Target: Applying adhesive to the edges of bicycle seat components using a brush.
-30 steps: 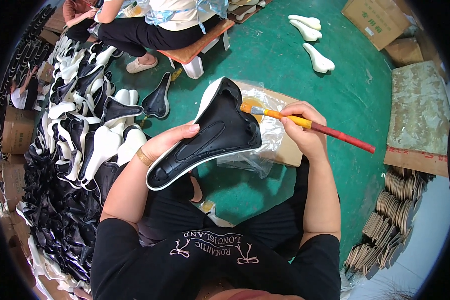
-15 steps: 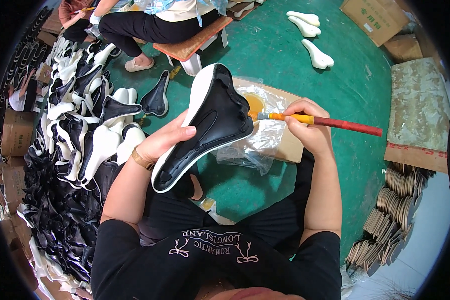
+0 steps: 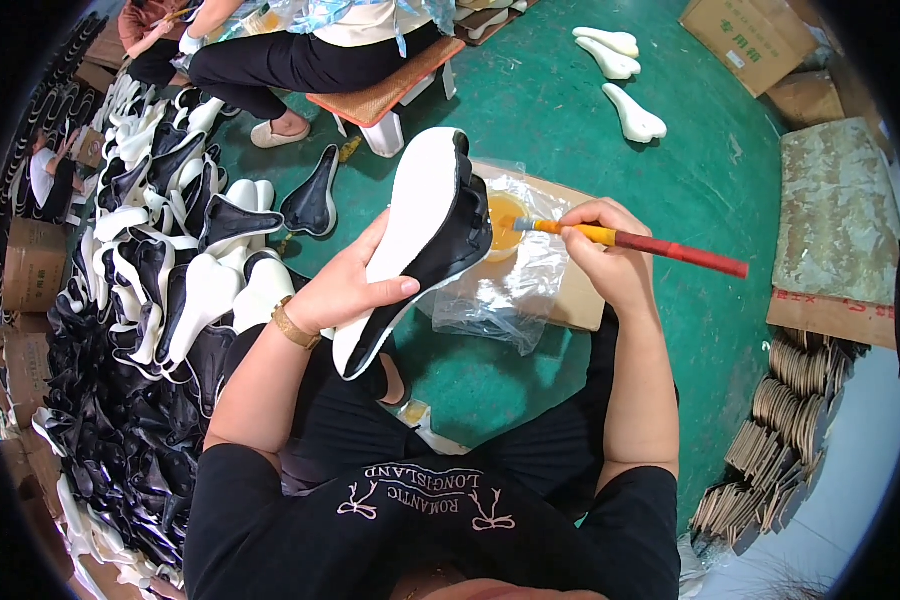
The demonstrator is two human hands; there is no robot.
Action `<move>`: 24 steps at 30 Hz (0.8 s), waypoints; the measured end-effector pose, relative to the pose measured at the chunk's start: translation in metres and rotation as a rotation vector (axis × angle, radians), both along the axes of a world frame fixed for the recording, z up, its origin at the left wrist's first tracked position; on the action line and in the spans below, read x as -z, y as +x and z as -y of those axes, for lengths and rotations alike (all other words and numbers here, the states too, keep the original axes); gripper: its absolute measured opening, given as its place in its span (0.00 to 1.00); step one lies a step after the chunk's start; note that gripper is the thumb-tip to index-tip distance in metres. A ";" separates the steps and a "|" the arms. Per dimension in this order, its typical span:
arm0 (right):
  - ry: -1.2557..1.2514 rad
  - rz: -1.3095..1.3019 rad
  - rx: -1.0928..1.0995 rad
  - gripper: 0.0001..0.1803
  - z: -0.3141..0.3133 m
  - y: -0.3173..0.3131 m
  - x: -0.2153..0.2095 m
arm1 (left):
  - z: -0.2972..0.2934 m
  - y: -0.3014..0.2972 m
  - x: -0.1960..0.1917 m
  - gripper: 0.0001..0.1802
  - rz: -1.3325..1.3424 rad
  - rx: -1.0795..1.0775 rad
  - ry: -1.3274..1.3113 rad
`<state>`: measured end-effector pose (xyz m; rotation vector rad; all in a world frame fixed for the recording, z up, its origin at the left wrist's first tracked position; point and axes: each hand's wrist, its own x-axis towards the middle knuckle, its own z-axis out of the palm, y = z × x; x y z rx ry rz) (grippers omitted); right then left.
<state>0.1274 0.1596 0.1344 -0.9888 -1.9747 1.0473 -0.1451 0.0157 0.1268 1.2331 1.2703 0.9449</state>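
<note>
beyond the brush (image 3: 660,250), bare green floor (image 3: 710,170) leaves room to pass, while piled saddles (image 3: 205,300) block the left.

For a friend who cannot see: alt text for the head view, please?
A person's left hand holds a bicycle saddle, white and black; the right hand holds a long brush, its tip at a yellowish bowl. More saddles lie piled at left.

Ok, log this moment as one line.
left fingers: hold saddle, tilted | right fingers: hold brush | bristles: at bowl, contact unclear | plastic: on cardboard
</note>
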 end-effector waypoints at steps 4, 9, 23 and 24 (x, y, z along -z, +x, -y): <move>-0.001 0.091 0.066 0.08 -0.008 -0.004 0.025 | -0.004 0.001 0.002 0.50 -0.050 -0.066 0.020; -0.007 0.091 0.017 0.07 -0.015 -0.007 0.058 | -0.006 -0.003 0.010 0.51 -0.075 -0.101 0.042; -0.119 -0.153 0.021 0.04 -0.011 -0.001 0.014 | -0.007 -0.002 0.011 0.53 -0.098 -0.036 0.058; 0.022 -0.148 0.023 0.04 -0.010 -0.003 0.012 | -0.007 -0.002 0.011 0.53 -0.099 -0.035 0.057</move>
